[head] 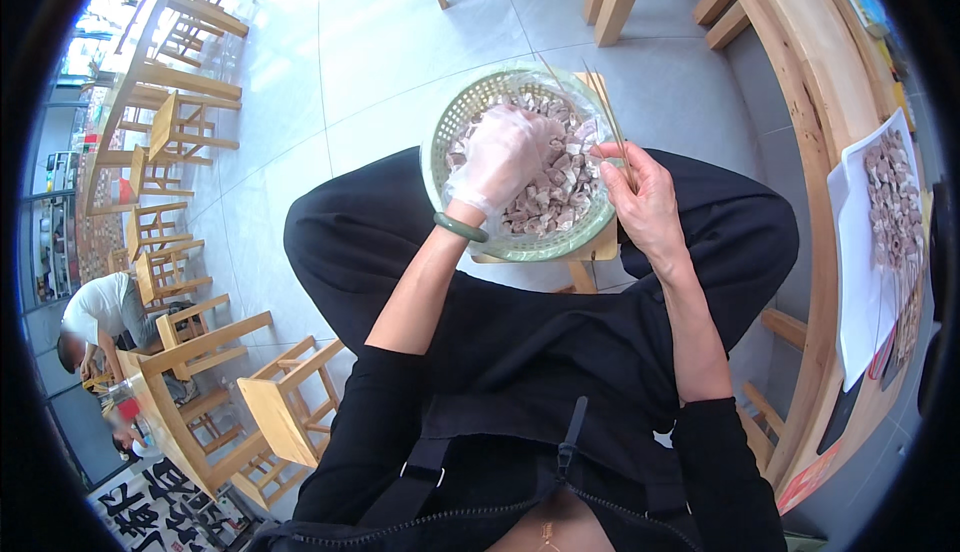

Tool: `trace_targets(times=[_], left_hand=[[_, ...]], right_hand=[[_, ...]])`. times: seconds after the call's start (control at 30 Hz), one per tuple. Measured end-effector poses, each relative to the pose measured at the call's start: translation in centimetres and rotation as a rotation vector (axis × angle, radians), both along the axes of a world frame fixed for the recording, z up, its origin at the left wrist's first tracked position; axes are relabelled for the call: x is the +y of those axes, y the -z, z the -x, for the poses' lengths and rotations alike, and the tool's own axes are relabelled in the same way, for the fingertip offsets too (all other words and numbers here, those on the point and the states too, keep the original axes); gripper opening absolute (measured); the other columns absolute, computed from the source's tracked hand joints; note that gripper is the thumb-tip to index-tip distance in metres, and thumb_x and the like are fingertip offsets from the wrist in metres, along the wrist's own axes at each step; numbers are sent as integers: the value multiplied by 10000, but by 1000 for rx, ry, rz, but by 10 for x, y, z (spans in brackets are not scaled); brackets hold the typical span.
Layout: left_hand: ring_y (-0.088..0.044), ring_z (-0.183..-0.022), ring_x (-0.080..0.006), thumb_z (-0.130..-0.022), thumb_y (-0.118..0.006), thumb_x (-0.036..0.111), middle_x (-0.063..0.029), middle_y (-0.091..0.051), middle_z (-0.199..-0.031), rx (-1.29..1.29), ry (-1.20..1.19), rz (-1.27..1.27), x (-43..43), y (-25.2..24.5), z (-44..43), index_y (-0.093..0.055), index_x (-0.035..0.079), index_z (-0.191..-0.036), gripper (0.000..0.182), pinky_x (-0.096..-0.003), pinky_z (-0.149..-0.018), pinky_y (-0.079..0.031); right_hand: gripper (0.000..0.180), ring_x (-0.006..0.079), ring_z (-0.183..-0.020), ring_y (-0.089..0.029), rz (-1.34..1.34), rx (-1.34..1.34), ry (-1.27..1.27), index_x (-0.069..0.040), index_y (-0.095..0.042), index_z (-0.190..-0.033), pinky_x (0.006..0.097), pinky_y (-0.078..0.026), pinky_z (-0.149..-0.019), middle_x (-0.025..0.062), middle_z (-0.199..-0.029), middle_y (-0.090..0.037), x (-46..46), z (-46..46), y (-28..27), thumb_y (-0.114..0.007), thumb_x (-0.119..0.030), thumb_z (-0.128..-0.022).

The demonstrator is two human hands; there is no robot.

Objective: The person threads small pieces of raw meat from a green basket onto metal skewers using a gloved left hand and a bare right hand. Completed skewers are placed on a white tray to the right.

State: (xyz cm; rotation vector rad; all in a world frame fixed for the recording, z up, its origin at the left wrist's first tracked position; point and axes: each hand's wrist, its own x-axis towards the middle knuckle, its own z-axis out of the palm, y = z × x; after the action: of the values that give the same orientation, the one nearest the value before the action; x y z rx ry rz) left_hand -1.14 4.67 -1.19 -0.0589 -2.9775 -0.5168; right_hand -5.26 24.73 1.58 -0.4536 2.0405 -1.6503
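A green plastic basket [444, 192] lined with clear film stands on a wooden stool [581, 252] between my knees. It holds many small pinkish-grey pieces of meat [536, 203]. My left hand [506, 154], in a clear disposable glove with a green bangle at the wrist, reaches down into the pieces; its fingertips are hidden, so I cannot tell what they hold. At the basket's right rim, my bare right hand [641, 192] holds several thin wooden skewers [611, 113] between thumb and fingers, their points upward. Another thin skewer tip shows above the basket's back rim.
On the wooden table [787, 64] at right, a white tray [859, 177] holds skewered meat [892, 192], with a dark flat object [838, 421] nearby. Wooden stools [277, 417] and tables stand at left, where a person [109, 308] bends over a table and another person is partly visible.
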Motion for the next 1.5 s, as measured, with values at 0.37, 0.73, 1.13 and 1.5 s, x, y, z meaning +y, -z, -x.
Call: trace_targets(times=[0.37, 0.73, 1.13, 1.5], left_hand=[[-679, -890, -159, -961, -625, 170, -35, -707, -895, -112, -439, -1091, -11, -17, -9, -718, 38, -1021, 172, -302, -778, -540], [-625, -1130, -255, -967, -622, 168, -113, -644, -1153, 47, -288, -2046, -65, -7, -18, -576, 29, -1206, 280, -404, -997, -514], [-633, -1101, -229, -937, -655, 108, -114, -658, -1114, 119, -332, -2147, -60, -8, -17, -587, 14, -1177, 266, -442, -1070, -470], [-611, -1144, -252, -941, -643, 124, -155, -638, -1162, 103, -316, -2239, -51, -13, -16, -590, -3, -1181, 277, -437, -1061, -475]], right_hand=[[193, 5, -614, -411, 20, -39, -122, 18, -650, -1113, 210, -370, -552, -34, -700, -547, 10, -2, -17, -587, -38, -940], [218, -4, -620, -357, -46, -47, -220, 34, -638, -1152, 186, -324, -576, -89, -701, -461, 2, -11, -12, -578, -72, -971], [219, 6, -679, -479, 34, -26, -203, 47, -645, -1146, 201, -441, -655, -35, -725, -598, 0, -17, -9, -590, -44, -955], [211, 6, -618, -430, -31, -3, -118, 36, -660, -1132, 195, -388, -568, -31, -672, -559, -4, -22, -6, -597, -31, -943]])
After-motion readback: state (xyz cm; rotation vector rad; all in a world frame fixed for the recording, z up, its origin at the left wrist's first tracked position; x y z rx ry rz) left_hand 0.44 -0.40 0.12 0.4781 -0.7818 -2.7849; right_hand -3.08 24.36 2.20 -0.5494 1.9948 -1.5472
